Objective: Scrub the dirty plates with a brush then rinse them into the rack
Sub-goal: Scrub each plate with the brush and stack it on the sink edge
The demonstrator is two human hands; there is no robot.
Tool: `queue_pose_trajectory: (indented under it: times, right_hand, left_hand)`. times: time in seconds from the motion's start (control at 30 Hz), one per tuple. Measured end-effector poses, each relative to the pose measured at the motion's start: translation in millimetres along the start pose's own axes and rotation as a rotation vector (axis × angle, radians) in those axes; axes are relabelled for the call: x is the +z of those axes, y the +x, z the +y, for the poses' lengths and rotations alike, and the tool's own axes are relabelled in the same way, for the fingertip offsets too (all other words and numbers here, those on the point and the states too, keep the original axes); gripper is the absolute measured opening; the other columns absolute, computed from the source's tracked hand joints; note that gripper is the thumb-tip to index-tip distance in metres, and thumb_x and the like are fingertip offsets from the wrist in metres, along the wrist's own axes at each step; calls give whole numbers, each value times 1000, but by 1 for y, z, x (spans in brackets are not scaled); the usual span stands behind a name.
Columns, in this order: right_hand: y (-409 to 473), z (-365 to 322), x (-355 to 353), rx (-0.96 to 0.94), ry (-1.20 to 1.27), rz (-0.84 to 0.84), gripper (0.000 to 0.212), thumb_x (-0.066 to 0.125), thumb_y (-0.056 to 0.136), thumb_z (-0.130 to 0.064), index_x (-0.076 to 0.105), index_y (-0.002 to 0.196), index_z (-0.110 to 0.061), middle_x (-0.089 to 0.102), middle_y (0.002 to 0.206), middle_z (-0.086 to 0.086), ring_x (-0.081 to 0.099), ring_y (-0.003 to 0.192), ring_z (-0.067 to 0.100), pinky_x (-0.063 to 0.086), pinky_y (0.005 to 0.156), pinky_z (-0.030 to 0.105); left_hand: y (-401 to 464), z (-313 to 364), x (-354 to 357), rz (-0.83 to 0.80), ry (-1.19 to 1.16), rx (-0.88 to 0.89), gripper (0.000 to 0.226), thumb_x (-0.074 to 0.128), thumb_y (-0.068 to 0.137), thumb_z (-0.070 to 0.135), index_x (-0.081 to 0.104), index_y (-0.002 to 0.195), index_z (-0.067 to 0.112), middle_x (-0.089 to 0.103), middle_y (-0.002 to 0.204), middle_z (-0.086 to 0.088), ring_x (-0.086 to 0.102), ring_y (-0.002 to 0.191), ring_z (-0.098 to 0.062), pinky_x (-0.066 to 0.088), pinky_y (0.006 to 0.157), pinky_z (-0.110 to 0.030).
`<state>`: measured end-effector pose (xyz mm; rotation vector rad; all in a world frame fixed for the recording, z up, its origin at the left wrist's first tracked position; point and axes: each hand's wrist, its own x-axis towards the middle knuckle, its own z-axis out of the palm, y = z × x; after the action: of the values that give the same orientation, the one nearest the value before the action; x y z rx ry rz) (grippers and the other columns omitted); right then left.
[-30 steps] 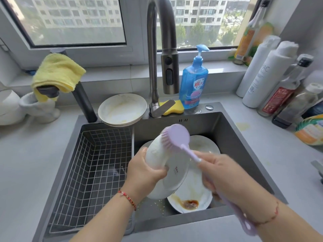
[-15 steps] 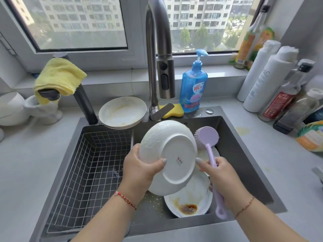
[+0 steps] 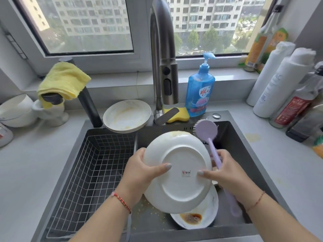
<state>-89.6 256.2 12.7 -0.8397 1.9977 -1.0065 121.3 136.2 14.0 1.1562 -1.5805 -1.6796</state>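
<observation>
- On the counter (image 3: 29, 172) at the far left stands a white bowl (image 3: 15, 109), with a small white holder (image 3: 50, 112) just beside it.
- A yellow cloth (image 3: 63, 81) is draped over a dark angled spout (image 3: 87, 105) at the sink's far left corner.
- The wire rack (image 3: 90, 172) fills the left compartment of the dark sink (image 3: 244, 154).
- A stack of dirty plates (image 3: 126, 115), smeared yellowish, sits on the sink's far edge between the dark spout and the tall steel tap (image 3: 162, 58).
- The left hand (image 3: 139, 173) grips the left rim of a white plate (image 3: 178, 172), thumb laid across its underside. The plate is tilted upright over the right compartment with its base toward the camera, and it hides most of what lies below.
- Under it on the sink floor lies another dirty plate (image 3: 201, 217), with brown sauce pooled on its near side.
- A yellow sponge (image 3: 180, 113) lies at the tap's base, and a blue soap pump bottle (image 3: 200, 91) stands just right of it.
- The right hand (image 3: 225, 173) has its fingers curled round the handle of the lilac brush (image 3: 207, 131), while its thumb presses the plate's underside near the right rim. The brush head stands above the plate's far right edge; whether the bristles touch it cannot be told.
- Several bottles (image 3: 286, 84) crowd the far right of the counter and the window sill.
</observation>
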Motion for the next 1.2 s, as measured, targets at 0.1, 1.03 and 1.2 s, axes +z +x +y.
queue_pose_trajectory:
  times: [0.1, 1.03, 1.2]
  right_hand:
    - [8, -3, -7, -53, -177, -80, 64, 90, 58, -36, 49, 107, -30, 61, 101, -9, 62, 89, 9, 54, 77, 29]
    - [-59, -60, 19, -64, 180, -364, 46, 50, 97, -19, 53, 124, -56, 35, 47, -7, 31, 40, 6, 28, 40, 19]
    - [-50, -60, 5, 20, 192, -234, 41, 48, 98, -18, 62, 113, -54, 33, 47, -3, 27, 40, 8, 23, 42, 20]
  left_hand:
    - [5, 4, -2, -104, 202, -13, 66, 93, 42, 35, 66, 101, 20, 75, 92, 3, 73, 84, -15, 62, 73, -39]
    - [16, 4, 16, 149, 522, 120, 40, 86, 66, 12, 54, 80, 32, 64, 79, 12, 63, 80, -15, 51, 68, -24]
    - [11, -1, 6, 111, 506, 101, 36, 88, 64, 15, 59, 82, 23, 67, 80, 4, 65, 77, -17, 54, 65, -31]
